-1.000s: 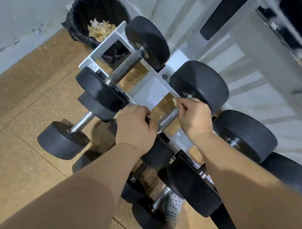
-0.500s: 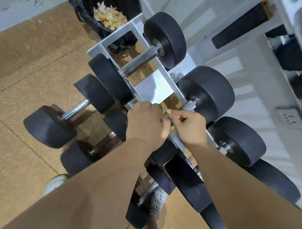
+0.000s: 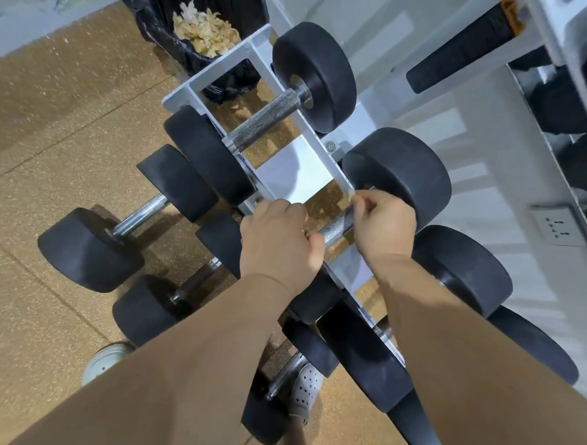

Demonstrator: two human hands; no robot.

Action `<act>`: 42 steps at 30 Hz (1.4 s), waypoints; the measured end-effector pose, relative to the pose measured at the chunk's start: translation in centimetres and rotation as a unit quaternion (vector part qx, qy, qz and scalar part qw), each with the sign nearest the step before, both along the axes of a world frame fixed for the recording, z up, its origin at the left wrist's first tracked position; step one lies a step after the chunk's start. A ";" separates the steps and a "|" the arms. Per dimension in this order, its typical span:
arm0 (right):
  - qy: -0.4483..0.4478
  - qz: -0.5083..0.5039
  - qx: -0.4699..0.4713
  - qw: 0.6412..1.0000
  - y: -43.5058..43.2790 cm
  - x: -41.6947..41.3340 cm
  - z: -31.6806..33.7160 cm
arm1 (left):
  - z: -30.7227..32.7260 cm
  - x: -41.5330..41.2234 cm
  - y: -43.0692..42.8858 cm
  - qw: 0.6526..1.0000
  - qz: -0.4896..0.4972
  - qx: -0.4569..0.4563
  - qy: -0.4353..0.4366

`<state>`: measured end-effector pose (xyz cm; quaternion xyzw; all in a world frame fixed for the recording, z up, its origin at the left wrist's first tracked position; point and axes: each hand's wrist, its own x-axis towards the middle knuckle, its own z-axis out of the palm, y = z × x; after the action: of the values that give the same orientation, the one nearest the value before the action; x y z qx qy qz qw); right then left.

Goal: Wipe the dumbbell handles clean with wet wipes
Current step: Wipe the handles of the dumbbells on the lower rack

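Right hand (image 3: 382,225) around dumbbell handle (image 3: 335,227)

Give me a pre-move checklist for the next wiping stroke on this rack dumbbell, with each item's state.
1. Left hand grips the left end of the handle, steadying it: ok.
2. Right hand curls round the handle beside the right head: ok.
3. Wipe in the right hand: only a pale scrap shows at the fingertips, so coverage of the handle: cannot tell.
4. Dumbbell lies across the white rack: ok.
5. Handle clean along the bare stretch between the hands: cannot tell.
6. Bin stands past the rack's far end for the used wipe: ok.
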<state>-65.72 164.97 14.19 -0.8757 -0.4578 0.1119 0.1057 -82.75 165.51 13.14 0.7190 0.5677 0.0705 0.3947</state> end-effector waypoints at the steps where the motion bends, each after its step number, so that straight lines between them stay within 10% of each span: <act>1: -0.009 0.030 -0.018 0.999 -0.2 -0.6 0.0 | 0.0 0.0 -0.1 1.000 0.012 0.005 -0.002; 5: 0.002 0.263 -0.202 0.943 -0.8 -1.6 0.1 | -0.1 0.1 -0.4 0.999 0.038 0.008 0.003; 11: -0.175 0.194 -0.246 0.933 2.2 -0.2 0.5 | -0.2 0.0 -0.4 0.999 0.032 0.016 0.008; 16: 0.030 0.244 -0.259 0.934 -1.2 -3.1 0.3 | -0.6 0.2 -0.3 0.999 0.033 0.014 0.016; 23: 0.052 0.056 0.030 0.997 -1.8 1.3 -0.3 | -0.7 0.4 -0.2 0.999 0.041 0.005 0.006; 28: 0.272 0.101 -0.066 0.955 -5.3 -0.8 -0.6 | 0.1 0.5 0.1 0.999 0.041 -0.004 0.013; 35: 0.335 -0.174 0.179 0.909 -4.1 0.0 -3.0 | 0.4 1.0 0.3 0.998 0.056 -0.028 0.014; 42: 0.445 -0.240 0.222 0.834 -4.6 -2.5 -4.1 | -0.8 0.8 0.2 0.998 0.065 -0.013 -0.021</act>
<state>-68.23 160.39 10.10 -0.7667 -0.1492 0.3559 0.5131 -81.97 165.75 12.30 0.6739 0.6056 0.1042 0.4103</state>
